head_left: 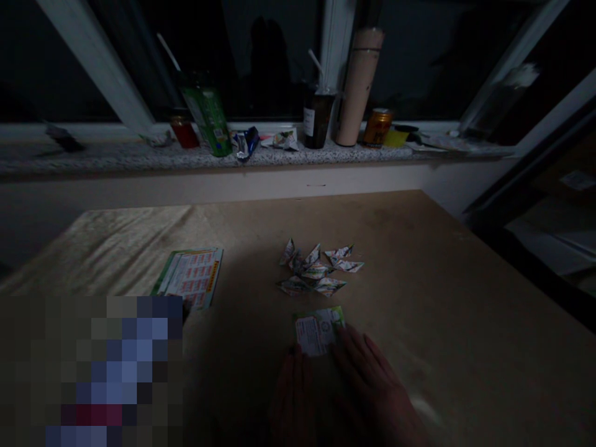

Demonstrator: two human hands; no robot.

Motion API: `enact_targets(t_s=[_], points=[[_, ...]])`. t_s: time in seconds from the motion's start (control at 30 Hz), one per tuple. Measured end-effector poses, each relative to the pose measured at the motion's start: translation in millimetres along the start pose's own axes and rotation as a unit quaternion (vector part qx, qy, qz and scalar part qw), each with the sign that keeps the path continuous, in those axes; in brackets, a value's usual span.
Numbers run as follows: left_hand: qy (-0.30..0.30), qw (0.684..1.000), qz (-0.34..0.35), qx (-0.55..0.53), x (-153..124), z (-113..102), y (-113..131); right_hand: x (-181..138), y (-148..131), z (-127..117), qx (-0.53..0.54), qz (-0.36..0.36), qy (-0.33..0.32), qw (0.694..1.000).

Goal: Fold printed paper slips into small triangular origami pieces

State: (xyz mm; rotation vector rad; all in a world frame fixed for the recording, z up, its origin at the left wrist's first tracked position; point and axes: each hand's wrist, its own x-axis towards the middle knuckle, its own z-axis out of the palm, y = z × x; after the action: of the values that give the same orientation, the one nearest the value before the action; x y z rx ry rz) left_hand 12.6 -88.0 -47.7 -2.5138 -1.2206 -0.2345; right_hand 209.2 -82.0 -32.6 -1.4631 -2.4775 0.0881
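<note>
A small printed sheet of paper with green edges lies flat on the table in front of me. My left hand rests at its lower left corner, fingers stretched out and close together. Across its right side lies my right hand, the fingers extended and flat, covering that edge. Just beyond the sheet sit several folded paper pieces with pointed tips, made of similar printed paper. Dim light hides the details of both hands' thumbs.
A larger printed sheet lies to the left on the brown tabletop. A pixelated patch covers the lower left. Along the window sill stand a green bottle, a dark cup with a straw, a pink flask and an orange can.
</note>
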Motion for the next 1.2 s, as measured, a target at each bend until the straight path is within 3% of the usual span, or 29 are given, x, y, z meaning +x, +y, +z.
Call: enact_targets(t_s=[0.2, 0.47, 0.63, 0.77, 0.87, 1.2], points=[[-0.028, 0.997, -0.059, -0.028, 2, -4, 6, 0, 5, -5, -0.047, -0.002, 0.044, 0.998], [-0.005, 0.999, -0.004, -0.038, 2, -8, -7, -4, 10, -9, -0.092, 0.008, 0.075, 0.993], [-0.013, 0.998, -0.043, -0.040, 0, -3, -2, -4, 12, -13, -0.079, 0.013, 0.091, 0.993], [-0.019, 0.999, -0.011, -0.044, -2, 0, 0, -4, 12, -15, -0.058, 0.025, 0.102, 0.993], [-0.032, 0.998, -0.041, -0.044, -2, -1, 0, -4, 12, -16, -0.068, 0.018, 0.118, 0.991], [-0.099, 0.991, -0.019, -0.084, 23, -26, -28, -8, 11, -9, -0.044, -0.039, 0.121, 0.991]])
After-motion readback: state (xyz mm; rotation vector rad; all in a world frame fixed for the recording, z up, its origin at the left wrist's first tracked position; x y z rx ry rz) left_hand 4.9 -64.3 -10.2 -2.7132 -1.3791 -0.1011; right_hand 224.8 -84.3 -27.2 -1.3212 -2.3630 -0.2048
